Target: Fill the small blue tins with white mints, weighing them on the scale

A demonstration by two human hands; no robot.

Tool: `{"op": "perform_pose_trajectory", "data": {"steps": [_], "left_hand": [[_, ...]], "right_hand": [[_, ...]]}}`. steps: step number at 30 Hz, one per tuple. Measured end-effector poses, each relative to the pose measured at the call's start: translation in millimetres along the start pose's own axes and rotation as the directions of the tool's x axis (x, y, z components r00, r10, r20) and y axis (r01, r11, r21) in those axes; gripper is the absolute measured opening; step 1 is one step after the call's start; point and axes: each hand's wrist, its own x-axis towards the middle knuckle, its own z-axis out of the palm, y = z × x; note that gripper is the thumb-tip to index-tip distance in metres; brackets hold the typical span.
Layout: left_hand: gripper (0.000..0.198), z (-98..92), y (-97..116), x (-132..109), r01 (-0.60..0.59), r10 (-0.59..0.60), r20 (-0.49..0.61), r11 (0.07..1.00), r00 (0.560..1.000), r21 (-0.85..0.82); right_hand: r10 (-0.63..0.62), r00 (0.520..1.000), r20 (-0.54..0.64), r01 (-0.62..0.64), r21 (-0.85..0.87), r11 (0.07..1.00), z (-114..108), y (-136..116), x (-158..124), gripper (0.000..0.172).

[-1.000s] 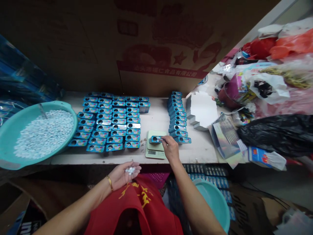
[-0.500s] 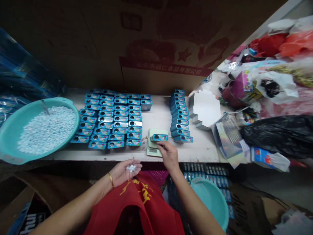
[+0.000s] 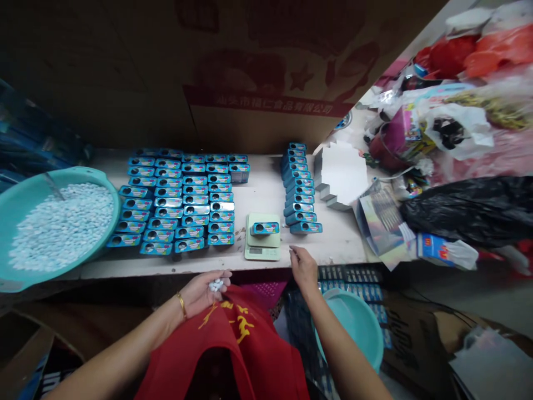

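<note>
My left hand (image 3: 210, 289) is cupped palm up below the table's front edge, holding several small pale candies (image 3: 216, 285). My right hand (image 3: 303, 268) hovers at the table's front edge, right of a pale green scale (image 3: 262, 253). Its fingers are curled together, and anything between them is hidden. One blue tin (image 3: 265, 228) rests on the scale, apart from both hands. Rows of similar blue tins (image 3: 194, 210) stand left of the scale, and a single column of blue tins (image 3: 300, 199) stands to its right.
A turquoise basin (image 3: 94, 178) of pale candies (image 3: 62, 228) sits at left. Behind is a large cardboard box (image 3: 250, 125). White card pieces (image 3: 345, 175), bags (image 3: 466, 208) and a tissue box (image 3: 435, 248) lie at right. Another turquoise basin (image 3: 353, 325) is below the table.
My right hand has drawn back from the tin on the scale, toward the right and the table's edge. My left hand's fingers have curled more around the candies. The camera view has shifted slightly.
</note>
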Motion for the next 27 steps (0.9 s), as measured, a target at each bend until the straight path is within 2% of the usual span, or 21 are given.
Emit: {"op": "perform_pose_trajectory", "data": {"steps": [4,7,10,14,17,20,23,25,27], "left_hand": [[0.018,4.3,0,1,-0.003,0.004,-0.043,1.000,0.999,0.005],[0.017,6.7,-1,-2,-0.018,0.018,-0.082,1.000,0.996,0.009],[0.016,6.6,-1,-6,-0.033,0.032,-0.116,0.999,0.993,-0.005],[0.015,6.3,-2,-8,-0.036,0.033,-0.133,0.999,0.991,-0.022],[0.017,8.3,-1,-4,-0.019,0.017,-0.113,1.000,0.993,-0.016],[0.018,11.1,0,-1,-0.012,0.012,-0.095,1.000,0.995,0.000],[0.017,13.8,2,2,-0.009,0.008,-0.091,1.000,0.996,-0.007],[0.016,15.1,2,3,-0.013,0.011,-0.086,1.000,0.996,-0.019],[0.016,15.6,3,4,-0.023,0.020,-0.081,0.999,0.996,-0.026]], "right_hand": [[0.127,0.984,0.124,-0.085,-0.296,0.951,20,8,39,0.034],[0.205,0.960,0.193,-0.112,-0.409,0.906,38,5,62,0.040],[0.228,0.951,0.211,-0.124,-0.416,0.901,51,8,71,0.039],[0.247,0.949,0.197,-0.156,-0.390,0.908,56,18,67,0.031],[0.269,0.949,0.166,-0.197,-0.354,0.914,50,23,58,0.025],[0.268,0.955,0.125,-0.222,-0.297,0.929,35,17,46,0.023],[0.156,0.987,0.046,-0.148,-0.135,0.980,17,-8,37,0.026],[-0.010,0.999,-0.044,0.012,0.046,0.999,7,-32,39,0.025],[-0.180,0.978,-0.103,0.196,0.170,0.966,1,-53,47,0.022]]}}
